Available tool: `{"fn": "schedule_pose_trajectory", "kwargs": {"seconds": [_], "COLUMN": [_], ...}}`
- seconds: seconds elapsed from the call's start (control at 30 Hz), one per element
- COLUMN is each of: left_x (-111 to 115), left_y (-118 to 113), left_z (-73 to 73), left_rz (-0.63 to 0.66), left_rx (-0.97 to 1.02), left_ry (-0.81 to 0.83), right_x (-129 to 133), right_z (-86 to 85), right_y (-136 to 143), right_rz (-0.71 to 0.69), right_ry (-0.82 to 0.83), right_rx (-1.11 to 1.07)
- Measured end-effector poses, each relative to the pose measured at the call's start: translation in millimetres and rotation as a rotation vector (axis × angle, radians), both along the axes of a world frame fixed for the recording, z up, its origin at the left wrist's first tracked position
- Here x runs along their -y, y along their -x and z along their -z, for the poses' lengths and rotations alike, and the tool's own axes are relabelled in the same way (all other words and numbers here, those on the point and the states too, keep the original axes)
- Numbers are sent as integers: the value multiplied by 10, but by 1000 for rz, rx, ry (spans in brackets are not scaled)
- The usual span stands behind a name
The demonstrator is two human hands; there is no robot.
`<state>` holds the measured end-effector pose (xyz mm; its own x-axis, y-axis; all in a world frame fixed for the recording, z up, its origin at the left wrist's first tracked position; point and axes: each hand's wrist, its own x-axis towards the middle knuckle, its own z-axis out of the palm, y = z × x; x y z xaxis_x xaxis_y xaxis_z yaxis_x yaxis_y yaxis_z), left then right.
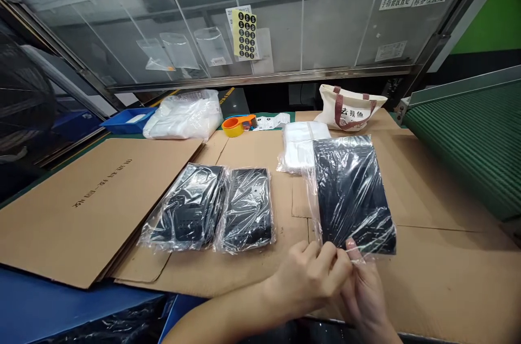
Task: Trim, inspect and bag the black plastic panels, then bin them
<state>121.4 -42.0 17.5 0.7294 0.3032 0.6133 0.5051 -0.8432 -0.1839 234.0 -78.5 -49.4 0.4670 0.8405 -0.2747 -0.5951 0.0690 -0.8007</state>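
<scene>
A flat black panel with slotted rows, inside a clear plastic bag, is held up at the right of the work surface. My right hand grips its lower edge, the thumb lying on the plastic. The fingers of my left hand are curled closed at the bag's lower left edge and pinch the film there, partly covering my right hand. To the left lie a stack of bagged black panels and a second bagged stack, side by side.
Cardboard sheets cover the bench, with a printed cardboard stack at left. Behind are white plastic bags, a tape dispenser, a canvas tote, a bulging clear bag and a blue tray. A green conveyor borders the right.
</scene>
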Motion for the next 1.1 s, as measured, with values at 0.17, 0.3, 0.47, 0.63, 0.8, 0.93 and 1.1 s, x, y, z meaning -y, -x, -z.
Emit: {"fn": "schedule_pose_trajectory", "kwargs": {"seconds": [0.17, 0.3, 0.47, 0.63, 0.8, 0.93, 1.1], "left_x": [-91, -9, 151, 78, 76, 151, 242], "left_y": [100, 82, 101, 287, 347, 415, 720], "left_z": [118, 245, 290, 110, 47, 141, 272], "left_rz": [-176, -163, 56, 176, 73, 1, -133], "left_rx": [135, 146, 19, 412, 808, 1094, 1226], "left_ry": [14, 146, 475, 1256, 1563, 1666, 1763], "right_x": [-61, -47, 11, -16, -137, -202, -206], "right_z": [-189, -114, 90, 95, -9, 13, 16], "right_y": [14, 54, -35, -176, -90, 34, 188], "right_rz": [124, 202, 134, 39, -71, -145, -200], "right_ry": [0, -23, 102, -309, -530, -511, -655], "right_rx": [-111, -6, 424, 1229, 1777, 1902, 1862]}}
